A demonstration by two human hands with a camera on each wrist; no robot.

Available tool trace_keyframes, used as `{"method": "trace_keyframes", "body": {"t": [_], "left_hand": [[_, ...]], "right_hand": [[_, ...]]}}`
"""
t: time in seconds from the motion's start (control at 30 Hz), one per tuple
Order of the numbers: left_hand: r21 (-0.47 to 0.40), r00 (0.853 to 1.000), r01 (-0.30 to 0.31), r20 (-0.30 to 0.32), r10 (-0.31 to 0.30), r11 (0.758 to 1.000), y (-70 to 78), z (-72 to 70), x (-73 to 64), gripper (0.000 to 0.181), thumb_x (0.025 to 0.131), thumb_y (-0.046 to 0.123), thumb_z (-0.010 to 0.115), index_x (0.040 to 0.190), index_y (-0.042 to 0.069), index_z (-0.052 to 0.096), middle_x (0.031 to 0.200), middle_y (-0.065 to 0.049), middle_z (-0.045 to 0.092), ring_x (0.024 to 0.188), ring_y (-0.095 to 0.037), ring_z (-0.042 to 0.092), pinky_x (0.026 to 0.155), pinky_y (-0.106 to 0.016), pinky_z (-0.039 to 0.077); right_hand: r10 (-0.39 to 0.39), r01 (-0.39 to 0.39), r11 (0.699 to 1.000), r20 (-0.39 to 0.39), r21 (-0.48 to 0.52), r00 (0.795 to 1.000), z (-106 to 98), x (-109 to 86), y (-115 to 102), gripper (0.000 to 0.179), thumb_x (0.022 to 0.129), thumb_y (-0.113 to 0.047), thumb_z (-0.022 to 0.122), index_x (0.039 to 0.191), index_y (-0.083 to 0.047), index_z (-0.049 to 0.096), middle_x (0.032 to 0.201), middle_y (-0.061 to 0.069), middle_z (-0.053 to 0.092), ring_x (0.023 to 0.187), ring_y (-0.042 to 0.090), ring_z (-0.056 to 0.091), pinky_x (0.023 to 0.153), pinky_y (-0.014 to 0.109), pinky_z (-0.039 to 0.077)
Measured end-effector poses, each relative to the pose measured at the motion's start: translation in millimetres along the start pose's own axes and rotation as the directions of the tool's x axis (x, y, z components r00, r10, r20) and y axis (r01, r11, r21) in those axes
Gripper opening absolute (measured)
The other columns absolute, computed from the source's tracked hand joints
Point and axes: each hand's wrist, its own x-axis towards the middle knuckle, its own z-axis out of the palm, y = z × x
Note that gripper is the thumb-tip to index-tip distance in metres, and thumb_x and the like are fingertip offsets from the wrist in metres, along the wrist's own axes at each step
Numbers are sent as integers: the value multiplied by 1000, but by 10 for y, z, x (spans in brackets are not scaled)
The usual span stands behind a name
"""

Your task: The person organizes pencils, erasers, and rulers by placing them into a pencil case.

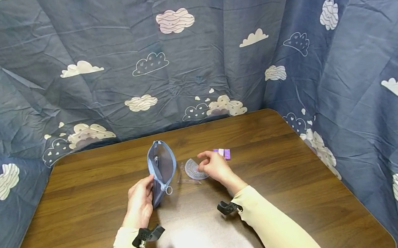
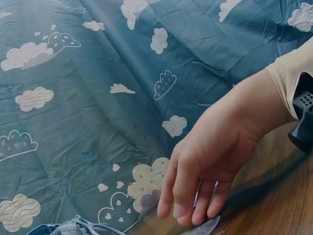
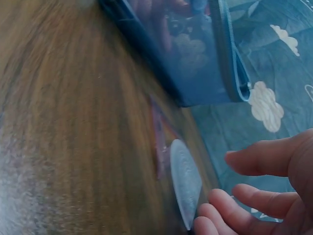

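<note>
My left hand (image 1: pixel 140 201) grips the near left side of a blue zip pouch (image 1: pixel 164 162), which stands upright with its mouth gaping and a ring on its zipper pull. Something small and light shows inside, too small to tell. My right hand (image 1: pixel 219 167) hovers over the right edge of a clear half-round protractor (image 1: pixel 192 170). In the right wrist view, thumb and fingers (image 3: pixel 261 156) are apart, with fingertips beside the protractor (image 3: pixel 185 181); whether they touch it I cannot tell. The left wrist view shows the right hand (image 2: pixel 210 156) above the protractor's edge (image 2: pixel 208 227).
A clear triangular set square (image 1: pixel 190 181) lies left of the protractor, partly covered by it. Behind my right hand is a small purple block with a white band (image 1: pixel 227 154). Cloud-patterned curtains (image 1: pixel 111 89) border the brown wooden table (image 1: pixel 90 188).
</note>
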Motion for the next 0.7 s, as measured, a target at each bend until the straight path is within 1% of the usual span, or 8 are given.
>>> {"method": "trace_keyframes", "body": {"t": [0.1, 0.2, 0.33, 0.5, 0.63, 0.7], "left_hand": [[-14, 1000, 11, 6, -11, 1000, 7, -5, -11, 10, 88, 2, 73, 78, 4, 72, 79, -1, 68, 93, -15, 64, 108, -40, 31], [-12, 1000, 23, 12, -23, 1000, 21, -2, -18, 17, 91, 0, 68, 76, 7, 72, 78, 0, 68, 91, -14, 64, 107, -39, 31], [-4, 999, 36, 13, -36, 999, 35, -10, -25, 26, 95, -1, 62, 73, 10, 71, 79, 0, 67, 89, -13, 63, 107, -39, 31], [-15, 999, 51, 8, -51, 999, 48, -16, -22, 23, 95, 0, 62, 76, 9, 72, 80, -1, 67, 89, -15, 63, 106, -39, 33], [-21, 998, 57, 9, -57, 998, 51, -30, -26, 17, 94, 1, 64, 81, 6, 73, 83, -2, 68, 90, -16, 63, 103, -39, 36], [-20, 998, 62, 8, -62, 998, 49, -40, -33, 17, 94, 1, 64, 81, 6, 73, 83, -2, 68, 90, -16, 63, 102, -38, 37]], "right_hand": [[-15, 15, 998, -12, -67, 1000, 33, -1, 15, 50, 74, -7, 82, 122, -3, 67, 83, 3, 72, 77, 14, 66, 75, 34, 50], [-23, 20, 993, -24, -114, 999, 68, -1, 20, 53, 72, -10, 85, 122, -5, 68, 84, 3, 72, 79, 17, 66, 77, 36, 50], [-38, 31, 982, -30, -185, 999, 112, -2, 33, 60, 70, -20, 90, 123, -7, 67, 87, 4, 71, 78, 18, 64, 75, 38, 49], [-51, 43, 967, -27, -252, 998, 142, 11, 60, 68, 66, -30, 92, 126, -10, 66, 89, 4, 67, 77, 19, 59, 72, 37, 46], [-55, 44, 955, -29, -293, 998, 157, 15, 77, 69, 65, -33, 92, 126, -12, 67, 89, 1, 65, 78, 18, 57, 71, 37, 45], [-48, 36, 950, -31, -311, 998, 168, 10, 89, 69, 64, -35, 93, 126, -14, 68, 89, 0, 64, 80, 18, 57, 71, 37, 44]]}}
